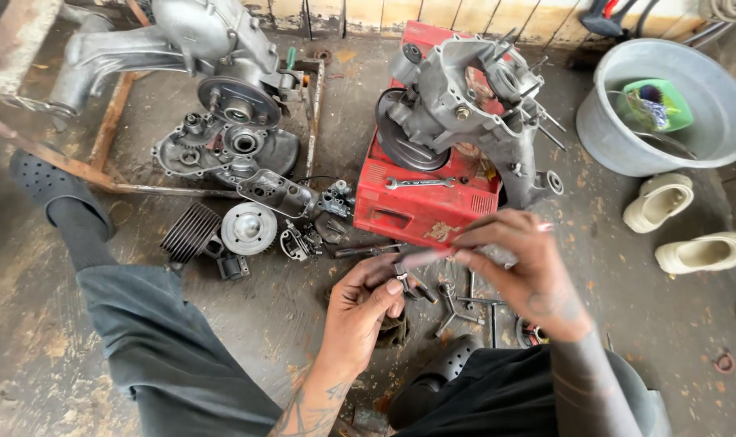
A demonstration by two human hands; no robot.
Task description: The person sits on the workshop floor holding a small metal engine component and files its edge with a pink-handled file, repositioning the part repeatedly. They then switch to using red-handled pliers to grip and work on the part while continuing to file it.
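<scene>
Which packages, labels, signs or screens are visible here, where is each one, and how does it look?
No screens or signs in view.
Red box: on the floor ahead of the hands, rectangular, red, a small pale label at its near edge.
Green packet: inside the grey tub, upper right, bright green with dark contents.

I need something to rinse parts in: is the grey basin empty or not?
Not empty: the grey basin holds a green container and other small items.

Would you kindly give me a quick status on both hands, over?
Left hand and right hand both pinch a small blurred metal part. Red metal toolbox just beyond. Loose dark metal tools on floor beneath.
</scene>
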